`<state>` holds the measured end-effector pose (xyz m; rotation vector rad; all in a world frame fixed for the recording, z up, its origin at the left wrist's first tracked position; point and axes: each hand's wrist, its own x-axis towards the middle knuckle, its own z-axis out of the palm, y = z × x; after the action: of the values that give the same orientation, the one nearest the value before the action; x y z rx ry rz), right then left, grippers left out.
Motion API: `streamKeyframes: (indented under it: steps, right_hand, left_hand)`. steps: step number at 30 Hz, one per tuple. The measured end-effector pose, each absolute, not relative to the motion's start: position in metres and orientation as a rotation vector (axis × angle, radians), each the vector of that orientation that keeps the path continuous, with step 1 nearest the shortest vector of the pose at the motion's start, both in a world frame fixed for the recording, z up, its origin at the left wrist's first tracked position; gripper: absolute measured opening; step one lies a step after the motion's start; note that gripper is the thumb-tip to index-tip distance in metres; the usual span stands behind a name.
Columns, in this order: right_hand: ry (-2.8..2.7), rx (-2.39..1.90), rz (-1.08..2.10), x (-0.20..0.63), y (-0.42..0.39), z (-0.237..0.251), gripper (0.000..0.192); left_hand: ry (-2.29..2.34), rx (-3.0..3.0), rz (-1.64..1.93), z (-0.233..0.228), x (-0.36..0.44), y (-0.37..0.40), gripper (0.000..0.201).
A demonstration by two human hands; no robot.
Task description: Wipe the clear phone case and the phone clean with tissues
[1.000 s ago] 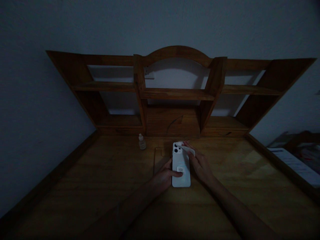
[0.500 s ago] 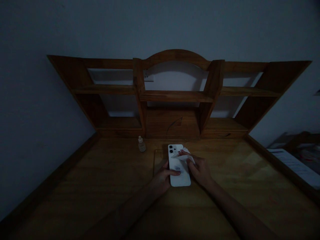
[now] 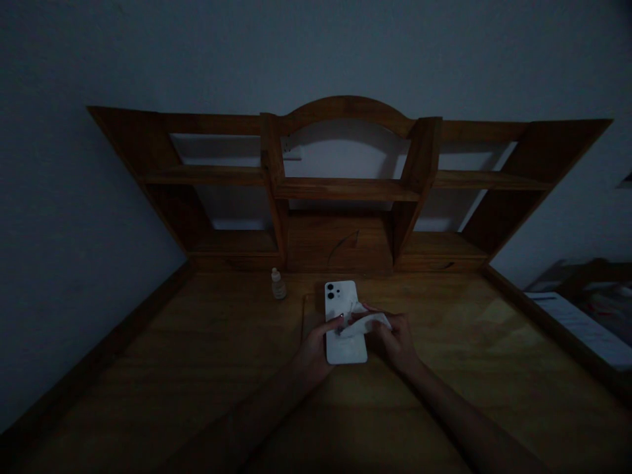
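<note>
A white smartphone is held back side up above the wooden desk, its camera lenses at the far left corner. My left hand grips its left edge, with the thumb lying across the back. Pinched in my right hand is a thin white tissue, which rests on the middle of the phone's back and hides part of it. Partly covered by the phone, a flat rectangular object with a brownish edge lies on the desk; its kind is too dark to make out.
A small clear dropper-like bottle stands on the desk, left of the phone. Behind it rises a wooden shelf unit against the wall. White papers lie beyond the desk's right edge.
The tissue has slid from near the cameras down to the middle of the phone's back. The phone has shifted slightly left, and my left thumb now points farther up.
</note>
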<state>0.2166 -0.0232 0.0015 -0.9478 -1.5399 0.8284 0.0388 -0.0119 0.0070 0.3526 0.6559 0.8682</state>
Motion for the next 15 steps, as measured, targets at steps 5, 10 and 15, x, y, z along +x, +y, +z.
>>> streamKeyframes:
  steps: [5, 10, 15]
  right_hand:
    - [-1.603, -0.869, 0.867, 0.217, -0.024, -0.002, 0.031]
    - [-1.689, -0.792, 0.846, 0.213, -0.031, 0.007, 0.029]
    - [-1.79, -0.75, 0.783, 0.209, -0.036, 0.012, 0.026]
  left_hand:
    - [0.659, 0.302, 0.846, 0.008, 0.038, -0.011, 0.027]
    - [0.642, 0.33, 0.831, 0.011, 0.037, -0.014, 0.029]
    - [0.616, 0.298, 0.819, 0.014, 0.037, -0.013, 0.027]
